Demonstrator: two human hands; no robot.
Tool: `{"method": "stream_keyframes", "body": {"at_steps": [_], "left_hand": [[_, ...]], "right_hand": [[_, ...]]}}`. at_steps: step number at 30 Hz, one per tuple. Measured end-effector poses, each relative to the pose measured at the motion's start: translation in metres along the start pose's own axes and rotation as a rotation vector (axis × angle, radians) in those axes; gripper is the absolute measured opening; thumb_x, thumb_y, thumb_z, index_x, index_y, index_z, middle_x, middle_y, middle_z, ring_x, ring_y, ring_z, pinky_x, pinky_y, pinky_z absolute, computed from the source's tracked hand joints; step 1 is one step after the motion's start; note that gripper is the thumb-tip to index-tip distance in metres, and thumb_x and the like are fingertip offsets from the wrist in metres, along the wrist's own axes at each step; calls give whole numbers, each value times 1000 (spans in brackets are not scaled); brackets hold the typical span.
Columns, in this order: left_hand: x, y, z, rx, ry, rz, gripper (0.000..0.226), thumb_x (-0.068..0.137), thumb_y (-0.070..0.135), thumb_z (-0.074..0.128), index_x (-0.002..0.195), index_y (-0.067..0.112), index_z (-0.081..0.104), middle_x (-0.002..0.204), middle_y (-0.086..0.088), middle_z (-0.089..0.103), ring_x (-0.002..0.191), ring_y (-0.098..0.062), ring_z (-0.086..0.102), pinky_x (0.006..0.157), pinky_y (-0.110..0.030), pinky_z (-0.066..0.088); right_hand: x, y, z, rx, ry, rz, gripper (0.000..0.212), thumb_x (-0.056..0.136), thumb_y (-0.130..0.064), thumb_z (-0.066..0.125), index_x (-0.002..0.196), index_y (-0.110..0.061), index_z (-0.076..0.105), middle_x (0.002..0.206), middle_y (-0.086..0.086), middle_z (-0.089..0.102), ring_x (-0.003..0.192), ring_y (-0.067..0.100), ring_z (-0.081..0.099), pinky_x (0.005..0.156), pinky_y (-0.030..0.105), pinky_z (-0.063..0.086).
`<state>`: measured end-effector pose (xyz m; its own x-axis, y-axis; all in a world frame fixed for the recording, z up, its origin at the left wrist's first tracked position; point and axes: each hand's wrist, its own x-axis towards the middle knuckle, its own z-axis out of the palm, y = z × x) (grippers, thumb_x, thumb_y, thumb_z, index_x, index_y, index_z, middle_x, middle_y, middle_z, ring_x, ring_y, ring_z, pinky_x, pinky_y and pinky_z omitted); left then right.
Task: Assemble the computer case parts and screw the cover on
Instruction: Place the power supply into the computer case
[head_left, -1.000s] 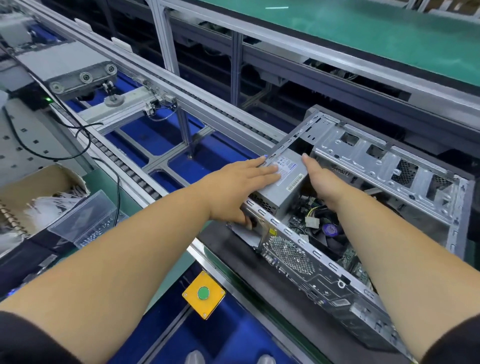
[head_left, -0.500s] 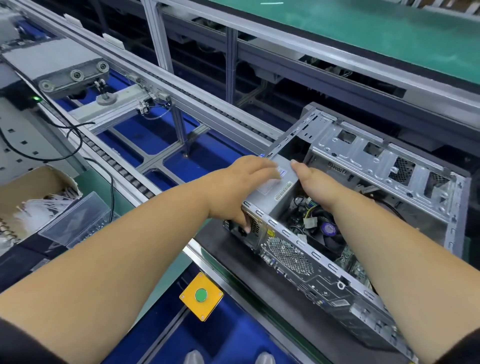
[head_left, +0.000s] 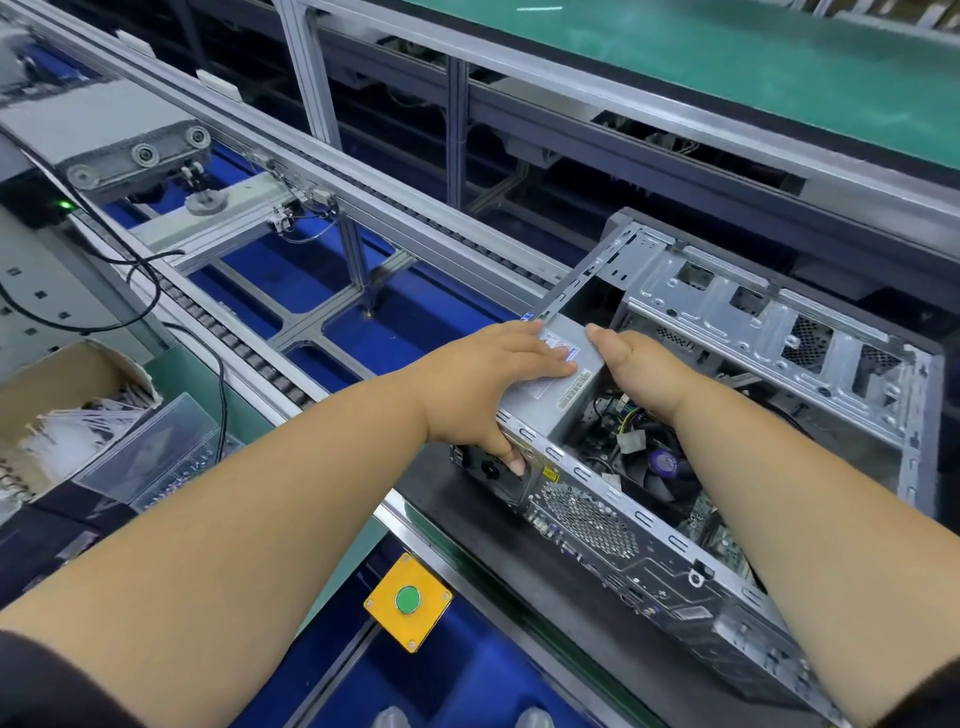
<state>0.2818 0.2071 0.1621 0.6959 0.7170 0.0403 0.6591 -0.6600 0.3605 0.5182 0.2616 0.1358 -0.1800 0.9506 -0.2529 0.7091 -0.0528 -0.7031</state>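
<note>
An open grey computer case (head_left: 779, 332) lies on its side on a black pallet (head_left: 457, 525), with the fan and motherboard showing inside. A grey power supply (head_left: 569, 392) with a white label sits in the case's near-left corner. My left hand (head_left: 483, 379) lies on the power supply's top with the fingers flat, and its thumb reaches down onto the case's rear panel. My right hand (head_left: 644, 369) holds the power supply's right side, thumb along the top edge. Its fingers are hidden down inside the case.
A yellow box with a green button (head_left: 408, 600) is fixed below the line's near edge. A cardboard box (head_left: 62, 384) and a clear plastic box (head_left: 156, 452) stand at the left. Conveyor rails (head_left: 363, 208) run diagonally behind the case, with a green belt beyond.
Both hands have stayed on the power supply, which has sunk a little lower into the case's corner. My left fingers have slid further across its label.
</note>
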Motion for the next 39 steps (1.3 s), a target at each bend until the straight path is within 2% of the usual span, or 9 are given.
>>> {"method": "stream_keyframes", "body": {"at_steps": [2,6,13,19,23,26,29,34,39], "left_hand": [[1,0,-1,29,-27,3,115,55,56,87,151,25,32,157,9,29,149,-15,7,118,-23,0],[-1,1,1,39,-16,-14,109,59,53,87,151,27,33,156,11,30,149,-15,7,120,-27,6],[-18,2,17,57,150,-77,98,64,49,85,148,24,40,155,5,34,149,-22,15,120,-44,13],[-26,12,18,-56,178,-117,103,58,72,70,142,18,48,151,3,41,148,-21,18,121,-36,17],[-20,19,11,-138,172,-141,99,52,60,83,135,13,56,140,-3,49,142,-23,29,116,-27,19],[-19,21,8,-104,168,-151,99,51,62,82,134,14,58,138,-3,52,138,-22,34,112,-19,17],[-20,22,9,-89,166,-163,101,51,72,73,136,19,56,141,1,50,139,-20,33,113,-21,18],[-23,21,11,-125,147,-196,105,51,79,66,139,24,50,147,7,40,144,-16,23,115,-45,29],[-22,20,4,-66,120,-161,102,53,76,71,139,25,47,143,7,38,136,-15,28,110,-31,28]], "right_hand": [[1,-1,-2,6,-45,-3,69,101,-59,31,101,-2,70,105,16,71,100,31,64,91,37,46],[-1,1,1,-17,-18,17,70,100,-61,31,107,-3,69,107,13,69,98,26,62,72,29,39],[-1,2,2,7,-28,53,62,98,-64,32,103,-16,70,99,0,67,86,6,57,67,23,34],[-7,2,3,-10,-55,3,55,100,-60,31,94,-19,68,96,0,66,86,12,57,66,25,35],[-11,-1,-1,-10,-85,-17,63,100,-62,30,106,-13,69,110,7,67,101,22,60,80,34,35],[-15,-4,-2,-55,-94,-23,66,99,-64,27,103,-14,70,106,6,68,99,20,61,72,32,38],[-19,-7,-3,-113,-88,-11,70,97,-68,25,101,-15,71,105,7,68,97,22,61,76,35,41],[-29,-18,-18,-329,28,-89,72,95,-72,24,107,-16,69,106,7,69,97,26,61,88,41,47],[-41,-27,-46,-76,128,-21,50,96,-65,40,98,-27,71,93,-13,74,95,16,67,91,39,52]]}}
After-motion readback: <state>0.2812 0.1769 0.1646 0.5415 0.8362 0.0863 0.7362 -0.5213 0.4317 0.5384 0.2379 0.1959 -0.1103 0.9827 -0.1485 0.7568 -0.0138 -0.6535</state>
